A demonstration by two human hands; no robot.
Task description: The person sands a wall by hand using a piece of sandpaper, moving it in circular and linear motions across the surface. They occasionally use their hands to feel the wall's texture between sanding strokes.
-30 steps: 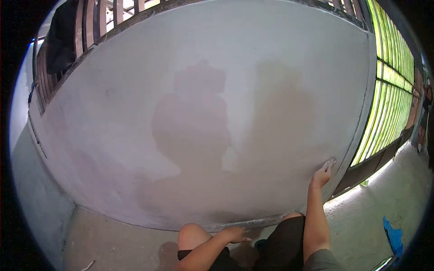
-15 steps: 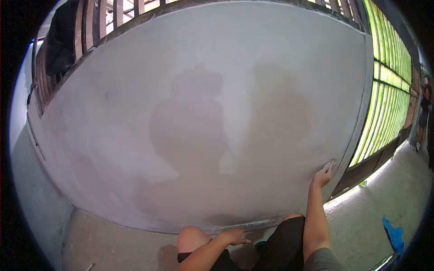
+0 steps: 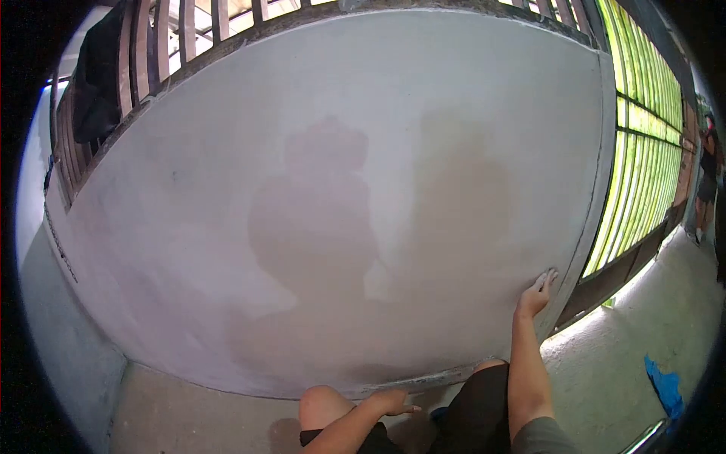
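My right hand (image 3: 537,293) is against the pale grey plastered wall (image 3: 318,83), close to its right-hand edge. Its fingers look whitish and pressed together at the surface; whatever they hold, if anything, is too small to make out. Low in the view, my left hand (image 3: 395,402) hangs loosely by my bent knee (image 3: 324,405), with a finger stretched to the right and nothing seen in it. Dark shadows of my body fall across the middle of the wall.
Brown slats (image 3: 187,34) run above the wall, with a black cloth or bag (image 3: 98,83) hanging at left. A slatted gate (image 3: 643,144) stands at right. Blue scrap (image 3: 665,387) and a metal tube (image 3: 644,437) lie on the concrete floor (image 3: 605,363). A person (image 3: 707,174) stands far right.
The view has shifted slightly, showing more of the slats at the top. My right hand stays at nearly the same spot on the wall, and the left hand stays by the knee.
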